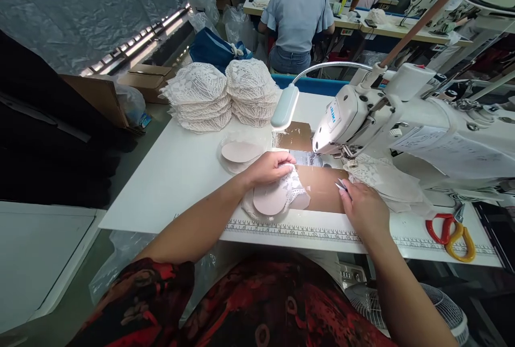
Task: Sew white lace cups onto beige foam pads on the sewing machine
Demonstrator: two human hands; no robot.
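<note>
My left hand [270, 169] is closed on the lace edge of a pale bra cup [270, 200], which lies on the table left of the brown plate in front of the sewing machine [341, 122]. White scalloped lace [296, 186] runs along the cup's right side. In my right hand [367, 205] is a small pair of thread snips [341, 185], the metal tips pointing left over the brown plate [324, 189]; the rest is hidden in the palm. A second pale cup [241, 152] rests just beyond my left forearm.
Two stacks of lace cups [197, 95] stand at the back left. Flat lace pieces [386, 178] lie under the machine arm. Scissors [453, 231] with red and yellow handles are at the right. A lamp [285, 106] hangs over the table. A person [298, 20] sits ahead.
</note>
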